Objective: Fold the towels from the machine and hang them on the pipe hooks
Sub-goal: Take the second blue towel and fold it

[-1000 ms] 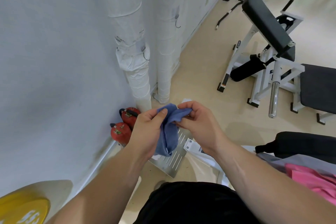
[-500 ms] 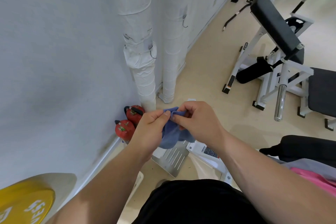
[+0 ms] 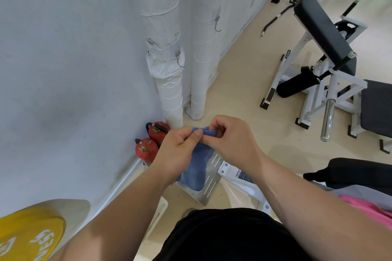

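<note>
A small blue towel [image 3: 196, 167] hangs folded between both my hands in front of me. My left hand [image 3: 176, 152] pinches its top edge with thumb and fingers, and my right hand [image 3: 231, 140] grips the same top edge from the right. Most of the towel's top is hidden by my fingers. Two white wrapped pipes stand against the wall, the near pipe [image 3: 165, 48] carrying a metal hook [image 3: 180, 61] and the far pipe [image 3: 203, 48] a second hook [image 3: 217, 25]. Both hooks are bare. A pink towel [image 3: 369, 210] lies at the right edge.
Two red fire extinguishers [image 3: 151, 142] stand at the foot of the near pipe. A metal footplate [image 3: 210, 180] of a white machine is below my hands. A black padded bench machine [image 3: 322, 48] stands at the right, and a yellow weight plate [image 3: 27, 237] at bottom left.
My hands have drawn together on the towel's top edge and gathered it tighter, so the towel now hangs narrower and longer. The view has tilted slightly upward along the pipes.
</note>
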The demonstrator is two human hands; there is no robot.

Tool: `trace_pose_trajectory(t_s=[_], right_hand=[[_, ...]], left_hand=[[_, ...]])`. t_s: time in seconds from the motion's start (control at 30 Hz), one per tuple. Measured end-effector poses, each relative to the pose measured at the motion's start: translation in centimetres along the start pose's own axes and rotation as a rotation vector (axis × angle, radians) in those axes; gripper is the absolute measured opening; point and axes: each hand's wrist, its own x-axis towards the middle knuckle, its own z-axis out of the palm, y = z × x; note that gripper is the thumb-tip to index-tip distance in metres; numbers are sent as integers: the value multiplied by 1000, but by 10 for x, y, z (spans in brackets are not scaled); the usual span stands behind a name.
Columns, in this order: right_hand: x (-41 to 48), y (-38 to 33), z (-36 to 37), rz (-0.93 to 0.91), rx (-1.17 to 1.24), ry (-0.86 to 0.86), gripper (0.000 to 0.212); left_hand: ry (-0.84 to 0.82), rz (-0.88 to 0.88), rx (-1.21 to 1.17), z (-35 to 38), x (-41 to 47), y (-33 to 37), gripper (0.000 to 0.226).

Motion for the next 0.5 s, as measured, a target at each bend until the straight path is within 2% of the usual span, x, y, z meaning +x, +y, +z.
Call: trace_pose_trajectory(t_s=[0.1,0.23,0.33,0.5], right_hand=[[5,14,-4,-65,-155,-51,26],[8,47,-10,-54,-398,-293,15],[6,62,-4,-94,-472,-408,38],[7,55,12,-91,-409,-529,41]], left_hand=[[84,-43,26,-7,5,-6,36],[322,-21,32,-25,13,1,31],[384,62,44,-37,18,14,35],[381,139,158,-50,31,27,36]])
